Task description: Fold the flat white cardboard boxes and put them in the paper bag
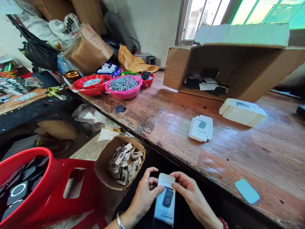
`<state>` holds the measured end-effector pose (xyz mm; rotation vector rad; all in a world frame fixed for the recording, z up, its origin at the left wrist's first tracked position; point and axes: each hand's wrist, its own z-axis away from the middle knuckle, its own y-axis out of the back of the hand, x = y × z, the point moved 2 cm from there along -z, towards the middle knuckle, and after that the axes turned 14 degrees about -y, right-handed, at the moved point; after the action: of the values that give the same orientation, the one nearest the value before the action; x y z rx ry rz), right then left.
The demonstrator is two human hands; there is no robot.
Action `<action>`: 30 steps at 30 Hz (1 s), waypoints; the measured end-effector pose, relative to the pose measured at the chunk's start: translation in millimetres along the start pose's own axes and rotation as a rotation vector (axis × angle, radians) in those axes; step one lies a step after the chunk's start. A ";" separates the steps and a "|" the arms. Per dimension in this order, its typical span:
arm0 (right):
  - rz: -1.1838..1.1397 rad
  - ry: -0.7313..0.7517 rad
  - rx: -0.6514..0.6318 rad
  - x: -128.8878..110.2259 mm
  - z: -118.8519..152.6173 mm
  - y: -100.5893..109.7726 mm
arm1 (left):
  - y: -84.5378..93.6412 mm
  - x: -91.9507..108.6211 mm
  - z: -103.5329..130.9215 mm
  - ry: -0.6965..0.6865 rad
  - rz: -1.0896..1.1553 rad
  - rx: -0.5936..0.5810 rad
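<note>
A small white printed box [164,208], marked MAGNETIC and picturing a dark round-faced holder, is held over my lap in front of the table edge. Its end flap points up and away from me. My left hand [149,190] grips the box's left side, thumb on the printed front. On the other side, my right hand [184,187] pinches the top right corner by the flap. Whether anything is inside the box cannot be seen. Just left of my hands, a carton [102,171] on the floor holds many similar small boxes.
On the table lie a flat stack of box blanks [201,128], a larger stack [243,113], a pale rounded card [247,190] and a large open carton [176,68]. Pink [124,94] and red baskets hold metal parts. A red tub [49,159] with black holders stands left.
</note>
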<state>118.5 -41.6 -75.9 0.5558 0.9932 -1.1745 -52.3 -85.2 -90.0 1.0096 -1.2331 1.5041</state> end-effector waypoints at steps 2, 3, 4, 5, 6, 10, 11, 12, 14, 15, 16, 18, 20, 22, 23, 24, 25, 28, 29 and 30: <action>0.060 0.047 0.013 -2.5 1.3 2.9 | 0.7 -0.6 1.0 0.029 -0.012 -0.010; 0.082 0.066 0.010 -3.1 2.3 3.7 | 1.1 -0.8 1.5 0.029 -0.023 -0.020; 0.104 0.077 -0.007 -3.4 3.2 3.9 | 1.4 -1.0 1.8 0.021 -0.038 -0.029; 0.129 0.080 -0.033 -3.9 4.1 3.7 | 1.8 -1.0 1.9 0.009 -0.060 -0.037; 0.158 0.077 -0.059 -4.7 4.8 3.2 | 2.0 -1.0 1.8 -0.005 -0.086 -0.044; 0.227 0.008 -0.101 -11.6 5.2 2.0 | 1.2 1.8 -0.3 -0.038 -0.162 -0.087; 0.221 -0.017 -0.104 -13.9 4.8 1.9 | 0.9 3.5 -0.9 -0.043 -0.172 -0.101; 0.218 -0.039 -0.108 -16.3 4.4 1.7 | 0.7 5.9 -1.3 -0.048 -0.181 -0.112; 0.230 -0.063 -0.110 -21.1 3.7 1.1 | 0.7 11.8 -1.3 -0.063 -0.212 -0.133; 0.241 -0.066 -0.110 -23.3 3.4 0.6 | 0.6 15.1 -0.7 -0.077 -0.243 -0.147; 0.249 -0.065 -0.109 -25.4 3.2 0.1 | 0.3 18.3 0.3 -0.097 -0.287 -0.168; 0.252 -0.055 -0.101 -28.7 3.1 -1.1 | -0.9 23.1 3.2 -0.135 -0.395 -0.223; 0.257 -0.051 -0.085 -30.4 3.4 -2.2 | -2.5 24.2 6.2 -0.134 -0.447 -0.260; 0.261 -0.051 -0.057 -30.3 4.1 -2.9 | -3.8 22.7 7.3 -0.103 -0.392 -0.227; 0.261 -0.051 -0.043 -29.8 4.4 -3.1 | -4.2 21.6 6.8 -0.092 -0.348 -0.186; 0.261 -0.051 -0.028 -28.9 4.6 -3.3 | -4.5 20.4 5.7 -0.088 -0.314 -0.144; 0.263 -0.049 -0.015 -27.8 4.7 -3.6 | -4.4 19.1 4.1 -0.089 -0.296 -0.109; 0.273 -0.042 0.004 -22.3 4.1 -4.9 | -0.8 15.5 -1.2 -0.131 -0.347 -0.077; 0.276 -0.038 0.008 -19.9 3.9 -5.2 | 1.6 14.3 -2.6 -0.157 -0.380 -0.090; 0.281 -0.036 0.013 -17.4 4.0 -5.3 | 4.4 13.4 -3.6 -0.185 -0.410 -0.105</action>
<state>113.9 -38.0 -58.1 0.6588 0.8462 -0.9377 -60.0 -80.0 -78.8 1.2639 -1.1324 1.0380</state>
